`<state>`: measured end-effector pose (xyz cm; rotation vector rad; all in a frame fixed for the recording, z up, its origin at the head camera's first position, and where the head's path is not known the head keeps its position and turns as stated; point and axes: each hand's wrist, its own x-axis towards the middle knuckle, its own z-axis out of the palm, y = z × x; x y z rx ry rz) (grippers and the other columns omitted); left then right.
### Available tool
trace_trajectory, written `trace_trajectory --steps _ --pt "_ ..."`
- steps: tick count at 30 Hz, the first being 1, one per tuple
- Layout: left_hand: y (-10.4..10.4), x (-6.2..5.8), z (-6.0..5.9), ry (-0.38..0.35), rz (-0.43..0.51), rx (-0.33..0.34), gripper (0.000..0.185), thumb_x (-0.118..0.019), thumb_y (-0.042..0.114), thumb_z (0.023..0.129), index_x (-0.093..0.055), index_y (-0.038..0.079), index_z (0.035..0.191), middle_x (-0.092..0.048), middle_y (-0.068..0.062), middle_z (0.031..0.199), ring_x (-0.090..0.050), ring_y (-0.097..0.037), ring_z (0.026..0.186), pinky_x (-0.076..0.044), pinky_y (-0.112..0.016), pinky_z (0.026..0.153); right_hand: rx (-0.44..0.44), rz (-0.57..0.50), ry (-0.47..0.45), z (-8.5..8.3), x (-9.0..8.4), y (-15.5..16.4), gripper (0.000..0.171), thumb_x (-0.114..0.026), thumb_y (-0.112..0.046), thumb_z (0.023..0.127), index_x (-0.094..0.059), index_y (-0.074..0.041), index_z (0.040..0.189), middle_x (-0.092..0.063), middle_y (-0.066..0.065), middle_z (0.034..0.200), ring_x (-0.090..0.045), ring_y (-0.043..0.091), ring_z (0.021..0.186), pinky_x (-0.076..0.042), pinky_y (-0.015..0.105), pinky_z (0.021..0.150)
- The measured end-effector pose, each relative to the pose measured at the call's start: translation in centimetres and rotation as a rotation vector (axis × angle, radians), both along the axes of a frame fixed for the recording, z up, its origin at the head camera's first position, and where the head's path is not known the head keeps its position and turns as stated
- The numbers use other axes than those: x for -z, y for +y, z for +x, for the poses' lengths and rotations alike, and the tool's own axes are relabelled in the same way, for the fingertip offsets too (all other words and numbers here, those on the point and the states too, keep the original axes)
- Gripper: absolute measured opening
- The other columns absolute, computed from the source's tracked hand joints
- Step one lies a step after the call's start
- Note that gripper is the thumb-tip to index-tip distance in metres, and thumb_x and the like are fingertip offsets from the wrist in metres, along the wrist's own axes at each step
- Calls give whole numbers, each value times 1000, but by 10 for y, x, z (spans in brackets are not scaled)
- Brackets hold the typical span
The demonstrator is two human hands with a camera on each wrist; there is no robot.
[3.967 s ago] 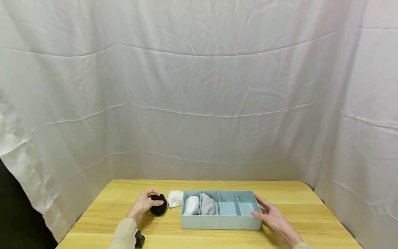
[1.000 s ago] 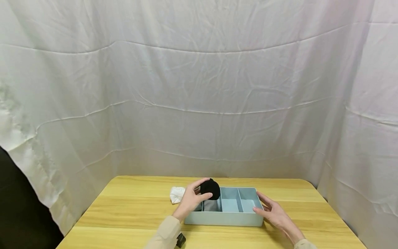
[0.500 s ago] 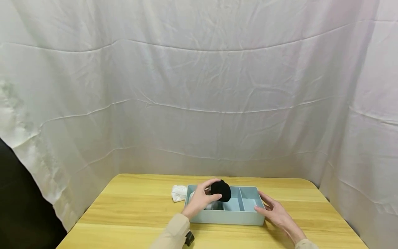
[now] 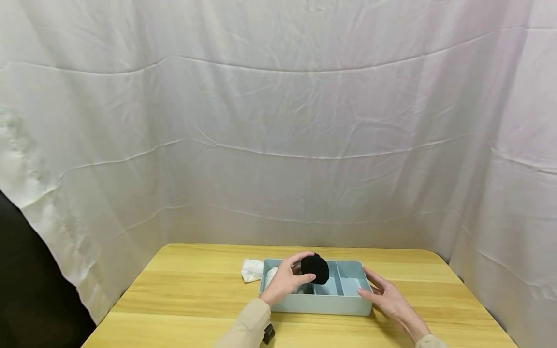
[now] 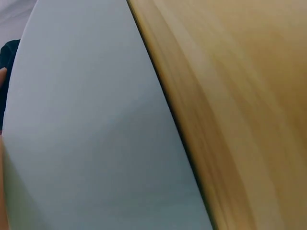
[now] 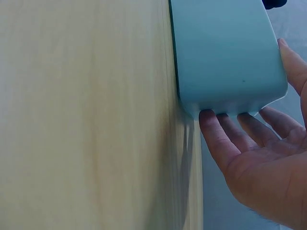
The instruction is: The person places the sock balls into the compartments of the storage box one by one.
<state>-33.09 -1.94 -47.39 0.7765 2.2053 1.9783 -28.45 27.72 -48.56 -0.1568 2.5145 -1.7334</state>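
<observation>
Between thumb and fingers, my left hand [image 4: 285, 279] holds a balled black sock [image 4: 315, 268] over the third compartment from the left of a pale blue divided box [image 4: 322, 304]. In the left wrist view, the box's long wall [image 5: 96, 120] fills the left half, and the black sock [image 5: 8, 55] shows at the edge. My right hand [image 4: 387, 299] grips the box's right end, thumb at the rim. Its fingertips [image 6: 207, 115] touch the end wall. A white balled sock [image 4: 271, 274] sits in the leftmost compartment; the left hand mostly hides the grey one beside it.
Another white balled sock [image 4: 251, 270] lies on the wooden table [image 4: 183, 290], just left of the box. The rightmost compartment [image 4: 351, 282] has a bare floor. A light curtain [image 4: 278, 193] hangs behind the table.
My left hand picked up the black sock from the table and carried it right, over the box. In the last half second it shifted slightly right and lower. The right hand stays at the box's end.
</observation>
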Motion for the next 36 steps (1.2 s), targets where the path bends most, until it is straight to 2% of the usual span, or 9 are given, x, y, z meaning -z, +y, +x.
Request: trace_trajectory --steps 6,10,15,19,22,28,32,36 --pt "1 1 1 26 -71 -14 53 -75 14 87 -59 29 135 -59 -3 135 -62 -21 111 -54 -31 87 -1 17 1 1 1 0 78 -68 -24 93 -24 -4 155 -18 23 160 -33 48 139 -40 51 108" --pt "0 4 3 20 -81 -6 56 -76 15 86 -57 28 137 -58 -1 136 -62 -19 112 -54 -31 88 -8 5 -4 1 3 0 78 -68 -23 93 -24 -4 155 -19 23 160 -33 47 139 -43 48 106" --pt "0 4 1 18 -54 38 62 -79 13 83 -55 26 140 -59 -3 138 -62 -22 116 -55 -29 88 -4 -2 7 1 2 0 77 -68 -22 93 -24 -3 155 -18 23 160 -33 48 139 -41 49 107" --pt "1 3 0 -36 -33 68 66 -79 10 82 -53 28 140 -54 -12 142 -58 -31 124 -56 -30 88 -1 13 -4 1 2 0 78 -68 -24 93 -24 -4 155 -19 23 160 -33 48 139 -41 50 107" --pt "1 3 0 -57 -44 57 63 -78 11 84 -53 30 139 -52 -15 143 -55 -34 127 -56 -30 88 1 18 -5 0 1 1 79 -68 -26 93 -24 -4 155 -18 23 160 -33 47 139 -41 50 108" --pt "1 3 0 -22 -72 27 55 -76 15 86 -57 30 135 -56 -15 140 -55 -32 127 -55 -30 90 22 40 -23 0 -1 2 82 -69 -30 92 -23 -7 156 -17 21 161 -32 46 140 -36 51 110" --pt "0 3 1 -29 -37 19 48 -74 17 88 -60 27 132 -59 -17 135 -59 -33 122 -56 -30 89 9 42 -22 1 -1 1 80 -68 -28 93 -22 -5 156 -17 23 160 -32 48 139 -37 52 109" --pt "-1 3 1 -20 -10 -15 40 -73 18 89 -64 23 127 -64 -17 128 -64 -27 114 -55 -26 86 5 40 -18 1 -2 0 79 -67 -27 94 -23 -5 156 -17 23 160 -32 48 139 -39 52 108"
